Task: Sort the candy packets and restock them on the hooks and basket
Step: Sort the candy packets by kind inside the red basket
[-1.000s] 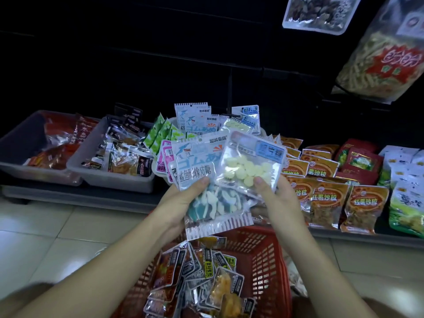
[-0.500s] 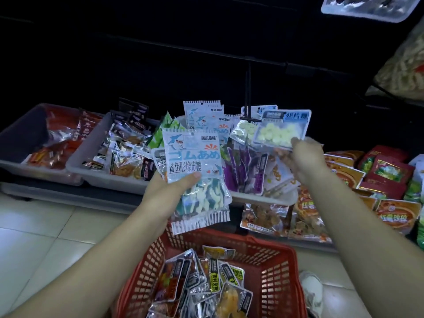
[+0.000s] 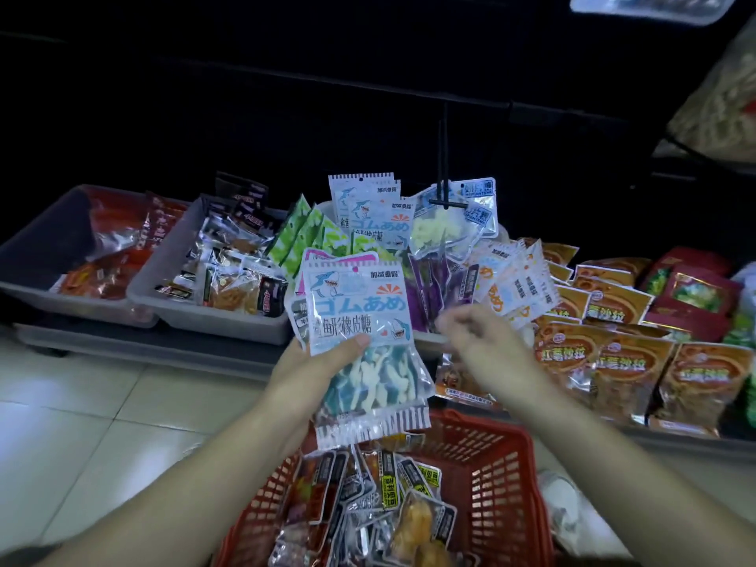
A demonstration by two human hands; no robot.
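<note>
Seemingly partway: left hand (image 3: 315,374) grips shark gummy packets (image 3: 360,321), right hand (image 3: 482,341) beside it empty, fingers loose; white candy packets (image 3: 439,233) hang on the hook (image 3: 444,190) beyond it, many more wait in the red basket (image 3: 505,476) below

Shark gummy packet (image 3: 360,333) gripped in left hand (image 3: 311,374): "加減乗除" top right, big blue "ゴムあめ", below it "鲨鱼形橡皮糖". Matching packets (image 3: 376,216) above the left hand: "加減乗除", "ゴムあめ". Orange bags (image 3: 626,362) right of right hand (image 3: 487,345): "红薯沙拉". Other labels are too small or blurred to read.
</note>
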